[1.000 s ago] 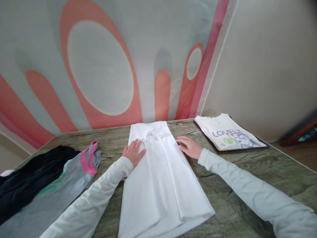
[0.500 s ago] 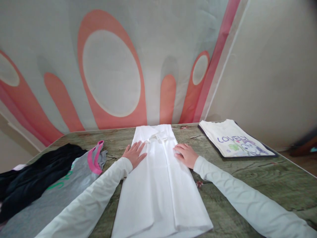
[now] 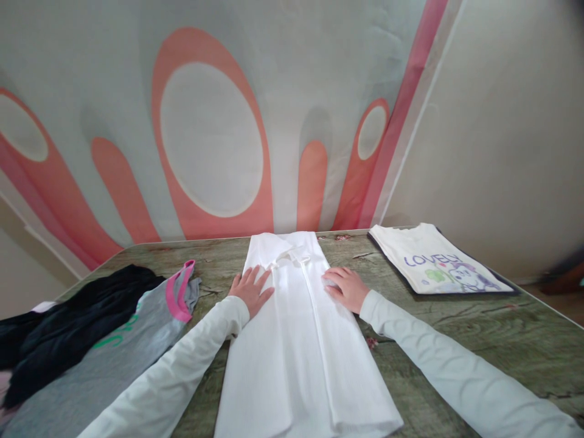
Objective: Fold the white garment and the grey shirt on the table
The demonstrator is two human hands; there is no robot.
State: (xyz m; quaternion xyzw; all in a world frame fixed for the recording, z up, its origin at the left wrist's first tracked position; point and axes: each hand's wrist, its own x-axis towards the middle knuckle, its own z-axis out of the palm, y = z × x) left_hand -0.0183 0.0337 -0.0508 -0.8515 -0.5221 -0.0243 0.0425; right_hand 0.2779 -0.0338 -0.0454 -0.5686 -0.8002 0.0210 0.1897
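A white garment (image 3: pixel 301 340) lies lengthwise before me, its sides folded inward into a long strip that widens toward me. Near its far end the cloth is bunched around what looks like a neckline. On the left edge of the cloth rests my left hand (image 3: pixel 250 292), palm down with fingers spread. My right hand (image 3: pixel 347 288) lies on the right edge, fingers stretched out over the fabric. Neither hand grips anything.
Left of the garment lie a grey shirt with pink trim (image 3: pixel 137 340) and a black garment (image 3: pixel 82 316). A folded white shirt lettered "LOVELY" (image 3: pixel 442 258) lies on dark cloth at the back right. The wood-patterned table (image 3: pixel 479 322) meets a printed backdrop (image 3: pixel 283 121).
The whole view has shifted slightly, so everything sits a little lower and to the right. Both hands keep nearly the same place on the white garment.
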